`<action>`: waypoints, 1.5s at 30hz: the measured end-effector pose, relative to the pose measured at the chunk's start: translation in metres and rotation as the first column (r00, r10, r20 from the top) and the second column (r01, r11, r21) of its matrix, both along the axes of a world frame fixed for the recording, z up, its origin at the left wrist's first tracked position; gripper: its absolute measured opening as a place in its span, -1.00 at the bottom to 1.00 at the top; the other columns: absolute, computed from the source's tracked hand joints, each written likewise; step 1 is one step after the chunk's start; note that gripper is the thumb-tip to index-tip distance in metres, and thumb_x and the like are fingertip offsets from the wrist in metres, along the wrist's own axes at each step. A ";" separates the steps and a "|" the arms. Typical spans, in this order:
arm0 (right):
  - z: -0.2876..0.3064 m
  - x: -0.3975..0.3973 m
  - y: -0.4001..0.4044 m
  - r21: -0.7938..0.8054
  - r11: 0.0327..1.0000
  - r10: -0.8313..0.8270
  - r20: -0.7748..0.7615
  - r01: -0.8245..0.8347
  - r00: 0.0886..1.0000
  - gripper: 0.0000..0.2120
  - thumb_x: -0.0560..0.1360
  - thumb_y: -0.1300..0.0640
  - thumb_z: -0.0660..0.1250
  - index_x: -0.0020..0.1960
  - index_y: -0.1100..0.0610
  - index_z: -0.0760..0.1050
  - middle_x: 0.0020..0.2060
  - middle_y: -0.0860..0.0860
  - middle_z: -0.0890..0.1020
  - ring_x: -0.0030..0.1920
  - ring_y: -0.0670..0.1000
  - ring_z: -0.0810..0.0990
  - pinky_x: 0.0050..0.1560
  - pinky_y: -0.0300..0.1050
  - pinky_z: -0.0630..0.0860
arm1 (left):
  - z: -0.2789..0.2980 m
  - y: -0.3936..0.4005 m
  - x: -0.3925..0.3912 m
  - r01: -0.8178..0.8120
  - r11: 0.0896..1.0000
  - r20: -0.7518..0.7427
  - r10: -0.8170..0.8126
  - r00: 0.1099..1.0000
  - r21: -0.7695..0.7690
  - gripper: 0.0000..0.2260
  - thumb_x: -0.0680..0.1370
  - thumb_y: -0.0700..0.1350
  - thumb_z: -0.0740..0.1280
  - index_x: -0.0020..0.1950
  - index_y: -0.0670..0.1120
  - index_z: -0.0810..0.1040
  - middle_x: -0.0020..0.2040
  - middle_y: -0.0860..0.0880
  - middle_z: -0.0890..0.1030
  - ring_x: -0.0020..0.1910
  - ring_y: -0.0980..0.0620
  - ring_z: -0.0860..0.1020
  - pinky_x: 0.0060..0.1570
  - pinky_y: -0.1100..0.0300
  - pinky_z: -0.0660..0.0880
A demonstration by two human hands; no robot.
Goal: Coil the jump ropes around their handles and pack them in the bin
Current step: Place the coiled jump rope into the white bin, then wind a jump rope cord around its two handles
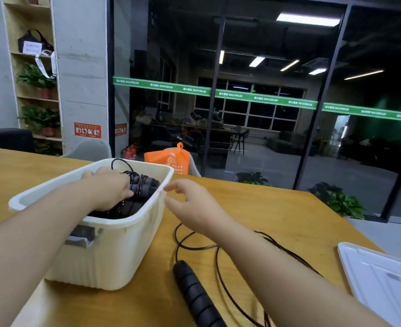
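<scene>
Wooden table (253, 208) bears a cream bin (114, 246); left hand (110, 187) grasps coiled jump ropes (140, 187) inside, right hand (190, 199) hovers relaxed, holding nothing.

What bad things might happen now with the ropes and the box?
1. A loop of cord sticks up over the rim of the bin, so it may spring out or catch when the left hand lifts away.
2. The loose rope on the table lies under the right arm, so it might snag and drag.
3. Its handle lies near the table's front edge and might get knocked off.
</scene>
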State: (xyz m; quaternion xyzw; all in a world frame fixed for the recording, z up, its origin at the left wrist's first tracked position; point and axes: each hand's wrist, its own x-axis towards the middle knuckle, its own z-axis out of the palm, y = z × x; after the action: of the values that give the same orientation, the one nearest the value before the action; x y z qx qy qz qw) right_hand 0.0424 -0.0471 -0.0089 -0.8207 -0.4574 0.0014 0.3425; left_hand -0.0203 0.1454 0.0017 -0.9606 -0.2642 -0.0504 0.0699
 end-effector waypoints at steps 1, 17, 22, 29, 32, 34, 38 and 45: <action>-0.003 0.004 -0.012 -0.035 0.999 -0.014 -0.010 0.013 1.000 -0.66 0.60 0.04 0.20 0.36 0.02 0.43 0.31 -0.09 0.48 0.15 -0.13 0.48 0.04 -0.28 0.45 | 0.000 -0.003 0.001 0.009 1.000 0.044 -0.010 0.999 0.024 -0.80 0.62 0.06 0.17 -0.20 0.09 0.32 -0.04 0.06 0.42 0.06 0.00 0.36 0.00 0.11 0.33; -0.051 0.041 -0.161 -0.384 0.913 -0.151 -0.006 0.137 0.989 -0.96 0.55 0.03 0.35 -0.03 -0.09 0.58 -0.12 -0.23 0.57 -0.12 -0.25 0.51 -0.15 -0.37 0.42 | -0.008 -0.118 0.011 0.343 0.936 0.340 -0.347 0.874 0.075 -0.94 0.58 -0.11 0.23 -0.09 0.01 0.40 -0.09 0.05 0.52 -0.05 0.03 0.51 -0.11 0.17 0.39; -0.052 0.046 -0.189 -0.426 0.893 -0.196 -0.081 0.143 0.977 -0.92 0.48 -0.02 0.43 -0.08 -0.03 0.61 -0.11 -0.13 0.62 -0.08 -0.15 0.56 -0.04 -0.26 0.49 | -0.057 -0.149 0.032 0.292 0.937 0.302 -0.227 0.926 -0.191 -0.94 0.57 -0.07 0.27 -0.08 0.03 0.42 -0.09 0.04 0.51 -0.08 0.02 0.51 -0.16 0.15 0.42; -0.055 0.038 -0.213 -0.604 0.796 -0.130 -0.227 -0.035 0.965 -0.70 0.42 -0.14 0.45 0.14 -0.19 0.53 0.13 -0.23 0.55 0.11 -0.25 0.48 0.04 -0.37 0.37 | -0.112 -0.173 0.045 0.231 0.911 0.330 -0.115 0.937 -0.340 -0.76 0.56 0.07 0.25 0.21 0.06 0.44 0.25 0.02 0.41 0.26 -0.01 0.35 0.16 0.01 0.36; -0.053 0.037 -0.222 -0.651 0.758 -0.143 -0.240 -0.049 0.960 -0.53 0.36 -0.23 0.47 0.24 -0.30 0.46 0.31 -0.27 0.41 0.33 -0.14 0.37 0.29 -0.14 0.33 | -0.115 -0.165 0.042 0.141 0.928 0.344 -0.014 0.939 -0.346 -0.66 0.53 0.09 0.27 0.27 0.07 0.38 0.30 0.00 0.34 0.30 -0.03 0.28 0.20 0.01 0.34; -0.051 0.034 -0.226 -0.712 0.701 -0.153 -0.205 -0.040 0.967 -0.43 0.36 -0.22 0.47 0.33 -0.30 0.39 0.41 -0.30 0.28 0.41 -0.12 0.26 0.36 -0.07 0.25 | -0.114 -0.157 0.038 0.016 0.937 0.285 0.089 0.954 -0.348 -0.54 0.50 0.14 0.26 0.33 0.00 0.32 0.32 -0.06 0.31 0.31 -0.07 0.27 0.19 0.03 0.37; -0.048 0.030 -0.226 -0.769 0.638 -0.158 -0.164 -0.025 0.974 -0.43 0.41 -0.16 0.46 0.37 -0.24 0.37 0.43 -0.30 0.21 0.42 -0.12 0.22 0.32 -0.12 0.23 | -0.116 -0.148 0.032 -0.087 0.849 0.115 0.170 0.979 -0.521 -0.29 0.52 0.13 0.25 0.54 -0.10 0.02 0.47 -0.17 0.15 0.38 -0.16 0.30 0.18 0.03 0.41; -0.053 0.036 -0.200 -0.668 0.729 -0.259 -0.071 0.146 0.963 -0.62 0.51 -0.29 0.23 0.13 -0.06 0.55 0.07 -0.12 0.60 0.06 -0.08 0.54 0.15 -0.08 0.50 | -0.118 -0.140 0.038 0.078 0.708 0.276 0.168 0.946 -0.701 -0.56 0.45 -0.21 0.30 0.28 -0.05 0.28 0.17 -0.13 0.43 -0.01 -0.07 0.49 -0.05 0.09 0.47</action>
State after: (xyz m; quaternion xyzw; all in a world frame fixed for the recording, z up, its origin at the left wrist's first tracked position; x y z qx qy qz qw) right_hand 0.0782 -0.2475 -0.0617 -0.9305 -0.3062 0.1902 0.0657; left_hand 0.0181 0.0053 -0.1162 -0.8860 -0.2947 -0.0989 -0.3440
